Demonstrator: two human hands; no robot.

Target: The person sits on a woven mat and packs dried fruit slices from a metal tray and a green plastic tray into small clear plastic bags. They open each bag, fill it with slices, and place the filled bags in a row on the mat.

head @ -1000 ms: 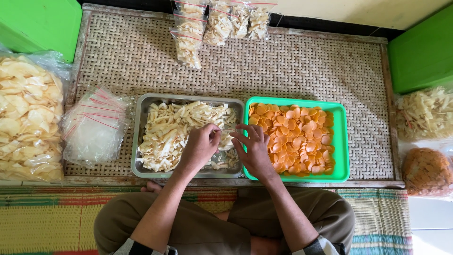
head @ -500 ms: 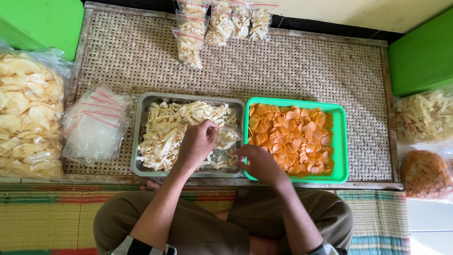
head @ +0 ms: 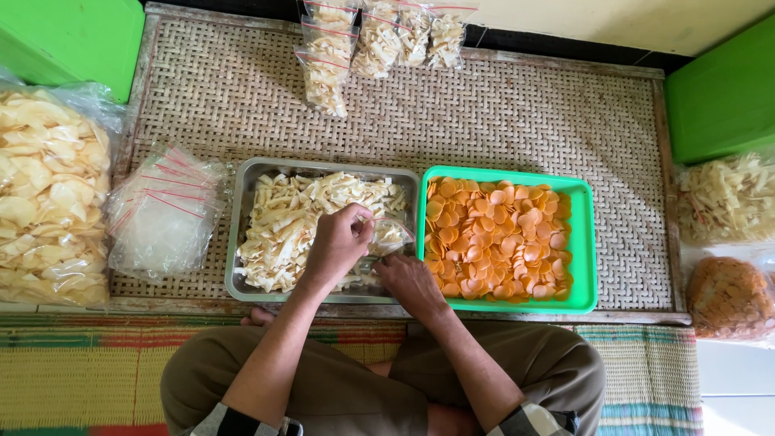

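Observation:
I sit cross-legged at a low woven table (head: 500,121). A metal tray (head: 242,210) holds pale strip-shaped chips (head: 282,226). Beside it on the right a green plastic tray (head: 583,242) holds round orange chips (head: 500,238). My left hand (head: 339,242) hovers over the metal tray, fingers pinched on the rim of a small clear bag (head: 391,234) that has pale chips inside. My right hand (head: 408,278) lies low at the near edge of the metal tray, under that bag; whether it grips the bag is hidden.
A pile of empty clear zip bags (head: 165,214) lies left of the metal tray. Filled chip bags (head: 371,40) lie at the table's far edge. Big sacks of chips sit left (head: 44,194) and right (head: 726,198); green boxes (head: 718,97) stand at both far corners.
My right hand drew back from the green tray's edge to the near rim of the metal tray. My left hand stayed over the pale chips, now pinching the small bag.

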